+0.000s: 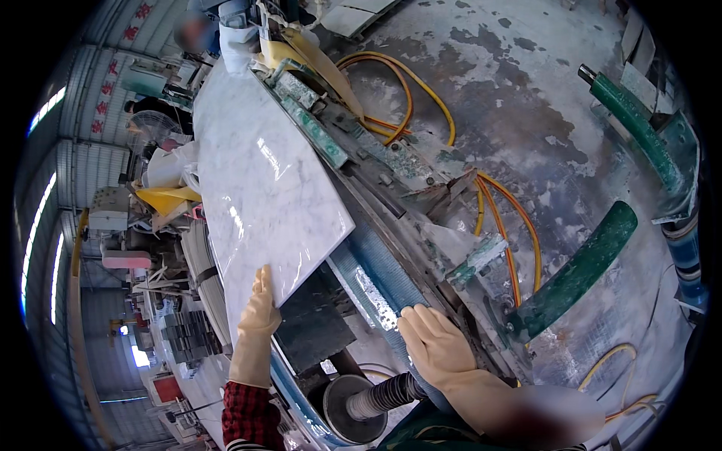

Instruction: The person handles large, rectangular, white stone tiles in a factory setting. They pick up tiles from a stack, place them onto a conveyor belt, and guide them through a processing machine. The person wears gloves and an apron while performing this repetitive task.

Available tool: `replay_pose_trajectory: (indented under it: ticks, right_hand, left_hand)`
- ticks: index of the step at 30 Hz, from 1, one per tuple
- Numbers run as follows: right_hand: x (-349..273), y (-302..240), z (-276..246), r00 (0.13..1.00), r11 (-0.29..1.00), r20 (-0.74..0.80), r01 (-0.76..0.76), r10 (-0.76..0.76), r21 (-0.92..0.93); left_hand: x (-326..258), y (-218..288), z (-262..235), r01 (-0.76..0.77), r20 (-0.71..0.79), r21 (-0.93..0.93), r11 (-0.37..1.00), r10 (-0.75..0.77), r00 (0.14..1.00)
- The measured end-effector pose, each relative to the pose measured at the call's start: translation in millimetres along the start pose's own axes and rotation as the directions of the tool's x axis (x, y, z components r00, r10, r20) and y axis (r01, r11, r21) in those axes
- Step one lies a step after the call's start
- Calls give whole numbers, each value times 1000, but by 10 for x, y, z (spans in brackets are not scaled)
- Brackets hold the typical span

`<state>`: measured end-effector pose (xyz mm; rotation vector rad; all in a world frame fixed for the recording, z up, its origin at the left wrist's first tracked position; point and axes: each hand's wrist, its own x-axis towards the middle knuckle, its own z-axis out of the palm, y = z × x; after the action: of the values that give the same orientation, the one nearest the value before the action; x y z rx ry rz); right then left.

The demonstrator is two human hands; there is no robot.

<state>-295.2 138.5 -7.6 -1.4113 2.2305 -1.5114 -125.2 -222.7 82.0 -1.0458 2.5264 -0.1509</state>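
A white, grey-veined marble slab (263, 173) with a polished top lies across a long machine bed in front of me. My left hand (258, 312), in a cream rubber glove, lays its straight fingers on the slab by its near corner. My right hand (436, 342), gloved alike, rests with bent fingers on the side of the machine's blue textured belt (376, 282), off the slab. Its fingertips are partly hidden. Between my arms, a ribbed black-and-grey hose (380, 398) meets a round grey disc (346, 410) below the bed.
Curved green guards (583, 274) stand at the right. Yellow and orange hoses (519, 233) loop over the wet, blotchy floor (541, 143). A machine head (239, 45) stands at the slab's far end, near a person. Another person in dark clothes and a fan (148, 129) are at the left.
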Motion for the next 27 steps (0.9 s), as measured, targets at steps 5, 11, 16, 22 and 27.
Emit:
replay_pose_trajectory:
  ticks: [5, 11, 16, 22, 27]
  right_hand:
    - [-32, -2, 8, 1000, 1000, 10, 17, -17, -22]
    - [-69, -4, 5, 1000, 999, 16, 22, -22, -27]
    - [-136, 1, -42, 993, 1000, 120, 9, -13, 28]
    - [-172, 10, -27, 995, 999, 103, 16, -19, 32]
    - [-168, 9, -23, 999, 1000, 34, 28, -28, -6]
  left_hand:
    - [-1, 192, -464, 117, 195, 62, 991, -127, 972]
    - [27, -69, -313, 44, 140, 18, 999, -46, 989]
    - [28, -100, -283, 24, 134, 18, 1000, -26, 991]
    - [16, -98, -300, 25, 146, 0, 1000, -24, 989]
    - [6, -76, -302, 28, 161, 46, 999, -35, 986]
